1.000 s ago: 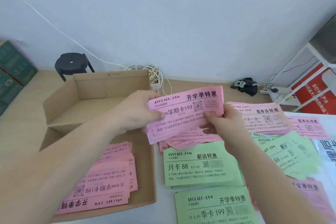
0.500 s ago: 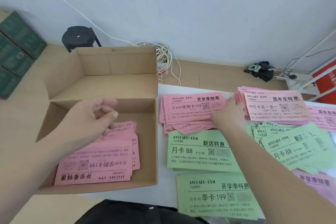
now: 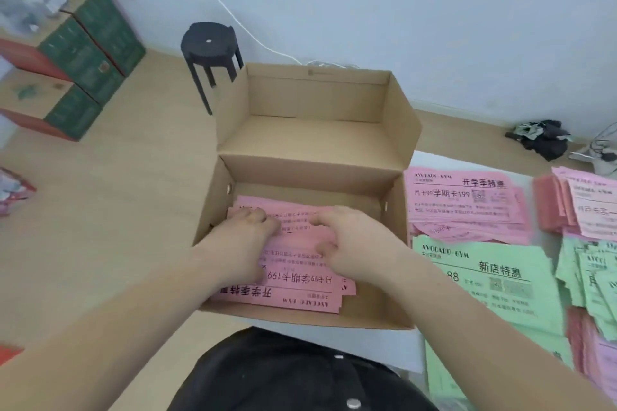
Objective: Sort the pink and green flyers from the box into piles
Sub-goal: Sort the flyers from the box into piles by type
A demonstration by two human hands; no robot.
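Both hands are reaching down into the open cardboard box [image 3: 397, 130]. The left hand [image 3: 245, 238] is lying on the far left part of the pink flyers [image 3: 300, 294], its knuckles bending and its fingertips pressing into the paper. The right hand [image 3: 355, 245] is resting just beside it on the same stack, fingers curling leftward with the thumb tucking underneath. Blur is smearing both grips, so I cannot tell whether either is pinching a sheet or only pressing on it.

The flyers in the box are thin rectangular sheets, matt pink with black print facing upside down, lying fanned and slightly askew on the plain brown corrugated bottom. The box is standing with its lid folding back upright.

To the right, on the white counter [image 3: 467, 162], a sorted pink pile [image 3: 460, 200] is sitting just beside the box, with a green pile [image 3: 494, 280] lying nearer the person. Farther right, another pink stack [image 3: 587, 207] and loose green sheets [image 3: 591, 277] are overlapping untidily.
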